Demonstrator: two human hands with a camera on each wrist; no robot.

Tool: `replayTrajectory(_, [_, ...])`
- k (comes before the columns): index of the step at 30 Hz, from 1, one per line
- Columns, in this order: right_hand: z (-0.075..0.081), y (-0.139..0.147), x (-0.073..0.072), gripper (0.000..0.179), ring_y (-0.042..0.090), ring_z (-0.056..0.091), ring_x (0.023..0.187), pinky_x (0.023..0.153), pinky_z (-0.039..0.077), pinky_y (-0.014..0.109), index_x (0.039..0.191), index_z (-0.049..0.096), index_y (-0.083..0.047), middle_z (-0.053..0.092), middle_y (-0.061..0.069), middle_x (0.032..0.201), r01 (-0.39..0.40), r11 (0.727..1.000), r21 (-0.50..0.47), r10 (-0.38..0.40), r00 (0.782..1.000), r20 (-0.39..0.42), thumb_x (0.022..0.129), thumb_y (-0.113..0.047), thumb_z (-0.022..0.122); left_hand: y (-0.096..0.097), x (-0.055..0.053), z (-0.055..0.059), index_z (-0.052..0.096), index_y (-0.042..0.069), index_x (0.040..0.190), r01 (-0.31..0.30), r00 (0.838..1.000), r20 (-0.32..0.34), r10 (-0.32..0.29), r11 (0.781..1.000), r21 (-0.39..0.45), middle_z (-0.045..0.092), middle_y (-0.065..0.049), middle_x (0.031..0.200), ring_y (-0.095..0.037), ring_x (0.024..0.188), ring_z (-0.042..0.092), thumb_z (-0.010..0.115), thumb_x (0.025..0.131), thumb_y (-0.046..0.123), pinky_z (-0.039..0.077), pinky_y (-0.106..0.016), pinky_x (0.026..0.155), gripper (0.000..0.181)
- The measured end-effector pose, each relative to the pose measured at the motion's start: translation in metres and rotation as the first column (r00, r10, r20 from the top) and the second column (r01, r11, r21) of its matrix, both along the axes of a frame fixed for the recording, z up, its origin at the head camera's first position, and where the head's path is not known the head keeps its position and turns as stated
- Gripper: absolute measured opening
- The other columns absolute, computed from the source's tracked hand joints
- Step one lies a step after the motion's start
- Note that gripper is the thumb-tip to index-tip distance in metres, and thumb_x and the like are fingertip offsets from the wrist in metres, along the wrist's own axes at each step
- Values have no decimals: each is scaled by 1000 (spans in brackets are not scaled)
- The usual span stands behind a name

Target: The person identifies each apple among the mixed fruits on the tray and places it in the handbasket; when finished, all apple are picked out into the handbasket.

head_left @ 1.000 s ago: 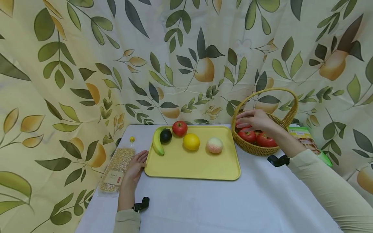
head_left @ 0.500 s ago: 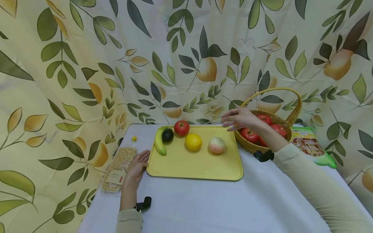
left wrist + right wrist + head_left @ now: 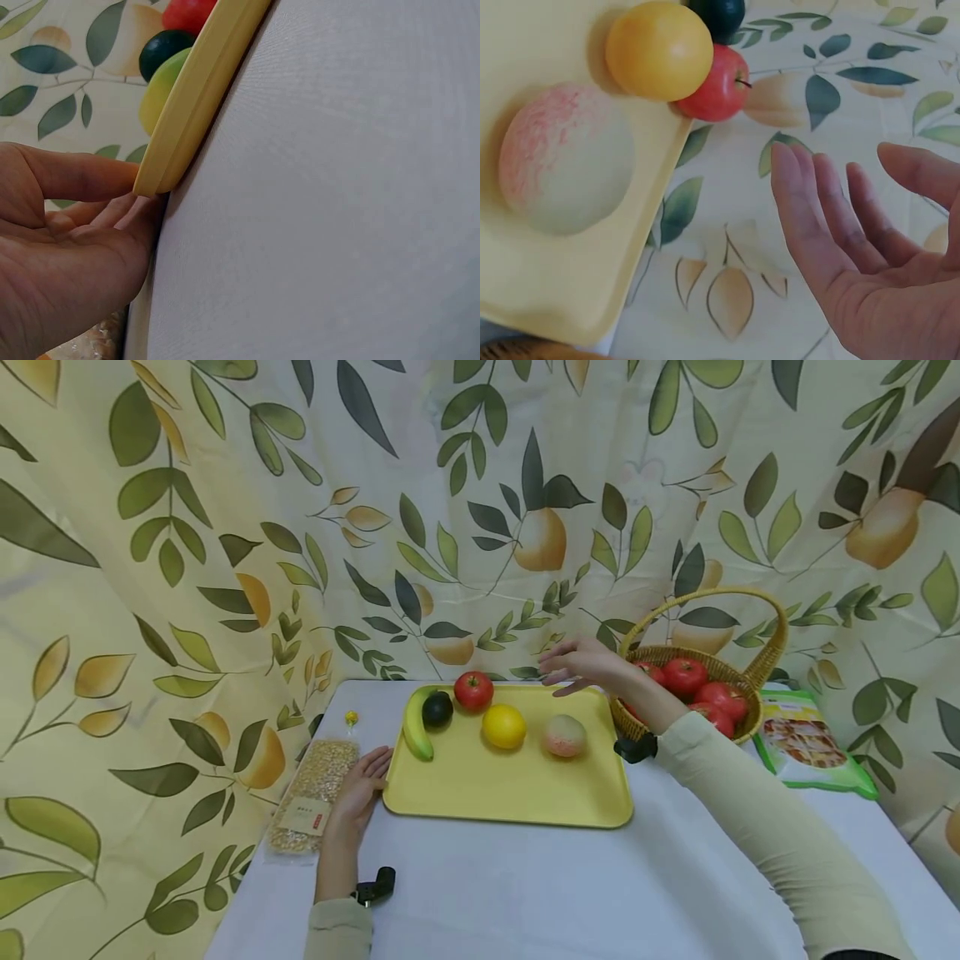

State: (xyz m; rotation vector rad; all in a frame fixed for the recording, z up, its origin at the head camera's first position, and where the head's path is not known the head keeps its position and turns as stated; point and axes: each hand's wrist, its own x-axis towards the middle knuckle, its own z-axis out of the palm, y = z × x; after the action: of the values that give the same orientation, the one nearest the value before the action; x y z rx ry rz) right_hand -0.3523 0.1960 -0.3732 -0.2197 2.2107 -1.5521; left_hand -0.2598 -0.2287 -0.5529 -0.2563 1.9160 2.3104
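My left hand (image 3: 360, 791) rests at the left edge of the yellow tray (image 3: 510, 793), its fingers fairly straight and its thumb at the rim. In the left wrist view, a fingertip of the hand (image 3: 82, 232) meets the tray's rim. On the tray lie a banana (image 3: 415, 727), a dark avocado (image 3: 437, 709), a red apple (image 3: 473, 692), a yellow round fruit (image 3: 503, 727) and a pale peach (image 3: 565, 736). Over the tray's back right part hovers my right hand (image 3: 585, 666), fingers spread loosely with nothing in them, as the right wrist view also shows.
A wicker basket (image 3: 628, 727) with a tall handle holds several red apples (image 3: 685, 677) right of the tray. Beside it lies a green-edged packet (image 3: 813, 743). A clear bag of yellow kernels (image 3: 322, 777) lies left of the tray. A patterned curtain (image 3: 480, 527) hangs behind.
My right hand has moved left from above the basket to over the tray's back right part, uncovering more apples. The left hand stays at the tray's edge. The head view has shifted slightly.
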Motion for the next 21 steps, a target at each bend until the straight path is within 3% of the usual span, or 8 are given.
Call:
replayTrajectory(11, [-11, -32, -26, 43, 44, 59, 130, 100, 56, 54, 144, 53, 5, 57, 25, 145, 2, 1000, 11, -3, 999, 51, 108, -18, 55, 1, 2, 1, 32, -5, 159, 1, 1000, -1, -1, 1000, -6, 35, -25, 164, -36, 154, 31, 36, 89, -26, 27, -47, 126, 74])
replayTrajectory(21, [-33, -53, -49, 42, 47, 59, 129, 100, 56, 56, 143, 54, 7, 58, 28, 143, 5, 1000, 16, -6, 996, 93, 107, -15, 55, -1, 0, 1, 30, -8, 159, 19, 1000, -14, -19, 1000, -2, 33, -28, 164, -39, 154, 30, 36, 86, -28, 26, -49, 126, 76])
